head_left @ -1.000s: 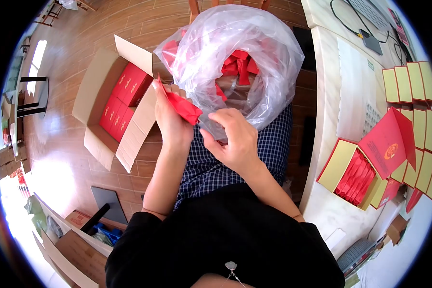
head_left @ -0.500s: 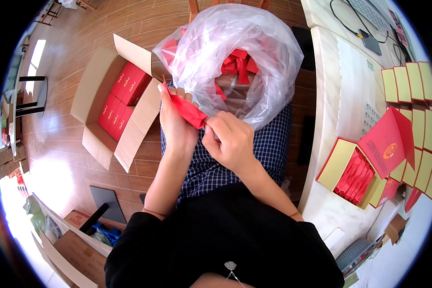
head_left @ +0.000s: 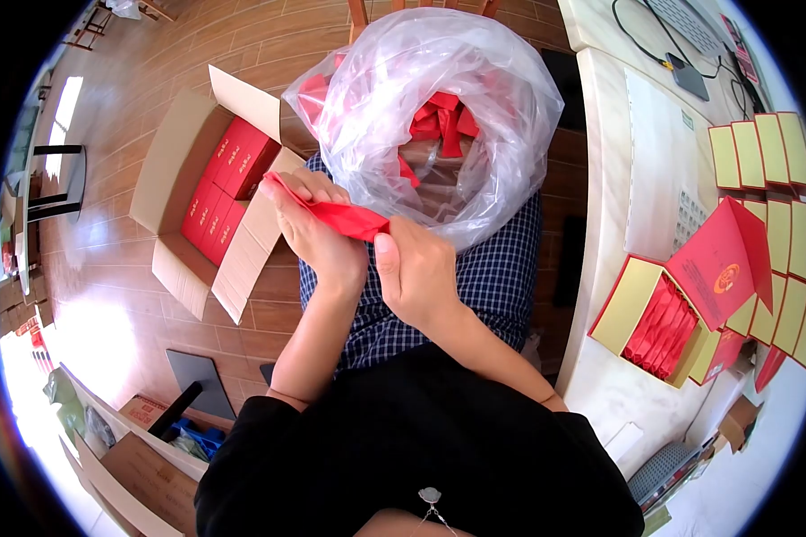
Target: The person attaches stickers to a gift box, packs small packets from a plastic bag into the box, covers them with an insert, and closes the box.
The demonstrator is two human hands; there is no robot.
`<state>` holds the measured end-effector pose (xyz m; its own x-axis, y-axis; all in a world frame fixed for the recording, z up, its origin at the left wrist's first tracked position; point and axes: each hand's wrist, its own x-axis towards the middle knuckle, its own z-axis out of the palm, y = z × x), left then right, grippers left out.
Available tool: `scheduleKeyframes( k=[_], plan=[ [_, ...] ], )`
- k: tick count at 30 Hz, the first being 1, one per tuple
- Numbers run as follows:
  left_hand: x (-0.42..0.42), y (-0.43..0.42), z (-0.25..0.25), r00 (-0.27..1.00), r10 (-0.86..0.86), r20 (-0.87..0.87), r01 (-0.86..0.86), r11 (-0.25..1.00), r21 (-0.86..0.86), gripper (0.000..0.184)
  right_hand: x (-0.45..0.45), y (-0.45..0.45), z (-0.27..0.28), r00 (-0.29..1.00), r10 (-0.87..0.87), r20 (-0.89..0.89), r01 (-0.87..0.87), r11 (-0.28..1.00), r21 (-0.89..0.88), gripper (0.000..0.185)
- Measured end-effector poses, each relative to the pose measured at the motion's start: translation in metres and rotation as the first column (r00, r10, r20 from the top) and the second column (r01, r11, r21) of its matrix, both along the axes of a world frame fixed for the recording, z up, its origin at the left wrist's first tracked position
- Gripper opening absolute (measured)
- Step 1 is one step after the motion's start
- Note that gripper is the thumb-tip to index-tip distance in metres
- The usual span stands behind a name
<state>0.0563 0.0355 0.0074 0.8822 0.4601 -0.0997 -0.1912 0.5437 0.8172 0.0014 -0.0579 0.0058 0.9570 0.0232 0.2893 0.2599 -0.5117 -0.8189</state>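
Left hand point(head_left: 321, 234): holding the red packet point(head_left: 351, 221)
Right hand point(head_left: 419, 273): pinching the packet's end
See-through bag point(head_left: 510, 166): sitting close by, holding red things point(head_left: 446, 118)

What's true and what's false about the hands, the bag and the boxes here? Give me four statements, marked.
1. The left hand and the right hand both touch the red packet. True.
2. The plastic bag is tied shut. False: it gapes open, with red pieces visible inside.
3. The open cardboard box holds smaller red boxes. True.
4. The open gift box on the counter is empty. False: red packets fill part of it.
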Motion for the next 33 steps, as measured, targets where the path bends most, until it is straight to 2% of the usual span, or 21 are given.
scheduleKeyframes(
  k=[5,7,11,13,14,16,17,19,23,25,26,28,29,32,33],
  plan=[
    [0.000,0.001,0.001,0.998,-0.040,0.044,0.033,0.989,0.146,0.043,0.001,0.002,0.000,0.999,-0.011,0.037,0.009,0.999,0.032,0.035],
    [0.000,0.001,0.004,0.998,-0.001,-0.065,0.006,0.997,0.077,0.044,0.001,-0.001,0.007,0.997,-0.027,-0.073,0.027,1.000,-0.003,0.041],
    [-0.002,-0.002,0.003,0.999,0.009,-0.036,-0.004,0.991,0.131,0.044,0.003,0.003,0.007,0.986,-0.071,-0.153,0.068,0.997,-0.020,0.044],
    [-0.006,-0.003,0.005,0.988,-0.045,0.145,0.016,0.981,0.194,0.040,0.004,0.007,0.009,0.984,-0.111,-0.140,0.117,0.993,0.033,0.043],
    [-0.006,-0.004,0.006,0.989,-0.045,0.144,0.016,0.981,0.194,0.040,0.004,0.007,0.009,0.984,-0.111,-0.141,0.117,0.993,0.033,0.043],
    [-0.005,-0.004,0.010,0.998,-0.008,0.057,0.003,0.996,0.092,0.040,0.005,0.008,0.007,0.992,-0.093,-0.082,0.097,0.994,0.043,0.037],
    [-0.005,-0.003,0.010,0.998,-0.006,0.057,0.001,0.996,0.092,0.040,0.005,0.008,0.005,0.993,-0.091,-0.081,0.095,0.995,0.043,0.037],
    [-0.005,-0.001,0.008,0.997,-0.003,0.074,-0.004,0.996,0.085,0.042,0.003,0.005,-0.001,0.999,-0.020,0.047,0.019,1.000,0.016,0.027],
    [0.002,0.005,0.000,0.999,-0.044,0.012,0.044,0.997,0.058,0.041,0.000,-0.007,-0.010,0.995,0.055,0.080,-0.052,0.998,-0.045,0.023],
    [0.010,0.009,-0.005,0.982,-0.096,-0.164,0.092,0.995,-0.030,0.038,-0.004,-0.014,-0.018,1.000,0.026,0.015,-0.025,0.997,-0.070,0.019],
    [0.011,0.009,-0.010,0.983,-0.090,-0.161,0.086,0.996,-0.032,0.038,-0.002,-0.014,-0.016,0.999,0.032,0.018,-0.031,0.997,-0.072,0.019],
    [0.009,0.009,-0.024,0.967,-0.109,-0.232,0.147,0.978,0.151,0.038,0.002,-0.015,-0.011,0.991,-0.132,-0.031,0.135,0.975,0.174,0.013],
    [0.006,0.002,-0.026,0.968,-0.081,-0.239,0.139,0.962,0.234,0.039,0.005,-0.015,-0.009,0.991,-0.132,0.003,0.130,0.979,0.156,0.016],
    [-0.015,-0.012,-0.042,0.878,-0.330,-0.347,0.445,0.830,0.336,0.039,0.014,-0.014,-0.028,0.995,-0.097,0.015,0.097,0.994,0.048,0.023],
    [-0.020,-0.013,-0.057,0.847,-0.375,-0.378,0.488,0.829,0.273,0.038,0.011,-0.016,-0.034,0.943,-0.099,-0.317,0.148,0.980,0.134,0.025]
  ],
)
